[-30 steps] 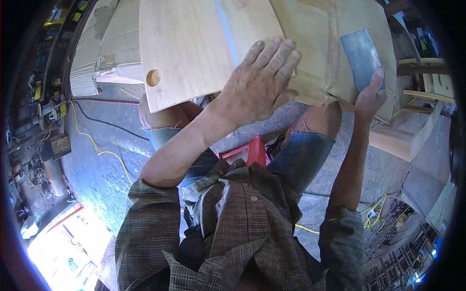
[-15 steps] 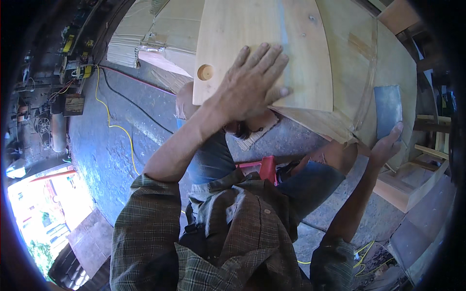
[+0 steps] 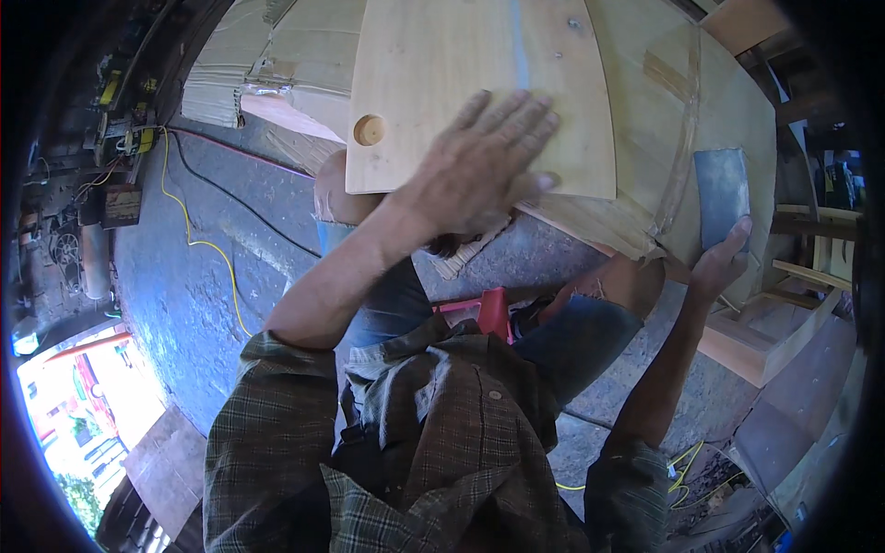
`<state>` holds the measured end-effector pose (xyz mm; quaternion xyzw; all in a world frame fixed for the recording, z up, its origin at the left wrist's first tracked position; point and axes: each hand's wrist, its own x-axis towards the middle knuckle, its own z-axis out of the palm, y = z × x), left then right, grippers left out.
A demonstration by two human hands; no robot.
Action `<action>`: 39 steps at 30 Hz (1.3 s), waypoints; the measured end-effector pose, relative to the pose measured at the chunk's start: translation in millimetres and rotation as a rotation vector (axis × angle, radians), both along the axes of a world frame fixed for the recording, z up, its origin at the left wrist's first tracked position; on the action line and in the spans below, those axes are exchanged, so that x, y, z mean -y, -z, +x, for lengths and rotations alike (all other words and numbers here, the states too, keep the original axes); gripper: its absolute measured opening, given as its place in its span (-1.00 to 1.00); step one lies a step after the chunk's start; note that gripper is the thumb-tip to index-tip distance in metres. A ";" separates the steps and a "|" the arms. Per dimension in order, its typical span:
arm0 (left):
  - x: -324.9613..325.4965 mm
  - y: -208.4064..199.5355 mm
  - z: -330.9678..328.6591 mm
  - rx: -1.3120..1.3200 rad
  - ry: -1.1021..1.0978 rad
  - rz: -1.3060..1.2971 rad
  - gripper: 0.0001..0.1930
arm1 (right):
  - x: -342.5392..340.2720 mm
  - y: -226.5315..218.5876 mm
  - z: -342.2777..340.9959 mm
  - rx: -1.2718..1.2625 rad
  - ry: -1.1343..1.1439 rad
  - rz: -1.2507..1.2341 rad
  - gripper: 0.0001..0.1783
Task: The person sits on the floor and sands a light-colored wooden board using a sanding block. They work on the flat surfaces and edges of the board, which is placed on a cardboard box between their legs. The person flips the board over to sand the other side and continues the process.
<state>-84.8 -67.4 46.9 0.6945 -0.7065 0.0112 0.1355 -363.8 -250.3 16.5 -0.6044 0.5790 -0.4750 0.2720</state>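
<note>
Left hand (image 3: 472, 173) spread, underside hidden, wooden panel (image 3: 433, 64) cropped above, right hand (image 3: 720, 263) clamped on grey sheet (image 3: 722, 195)

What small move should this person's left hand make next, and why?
Perhaps the left hand could move slightly farther up the wooden panel: it is spread over the panel's near end, the pale blue streak runs on beyond it, and the right hand holds the gray sheet aside.

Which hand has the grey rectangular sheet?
The right hand, gripping the grey rectangular sheet near its lower end; the left hand instead spreads palm-down over the wooden board with the round recess.
</note>
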 end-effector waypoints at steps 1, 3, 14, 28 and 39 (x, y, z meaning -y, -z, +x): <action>-4.4 -1.1 5.4 0.002 -0.035 -0.012 -0.37 | -2.6 -2.3 1.5 0.020 0.000 -0.003 -0.28; -14.5 -5.2 10.7 0.023 -0.057 0.016 -0.37 | -7.5 -7.9 8.2 0.063 -0.002 -0.012 -0.29; -2.3 -2.9 12.5 0.068 0.064 0.014 -0.34 | -4.1 -4.7 5.8 0.061 0.006 -0.009 -0.32; -29.3 -5.5 20.4 0.046 -0.071 0.001 -0.38 | -6.3 -7.2 10.2 0.047 0.034 -0.016 -0.28; -5.4 -2.1 17.3 0.042 0.048 -0.036 -0.35 | -0.9 -2.5 6.8 0.033 0.054 -0.004 -0.24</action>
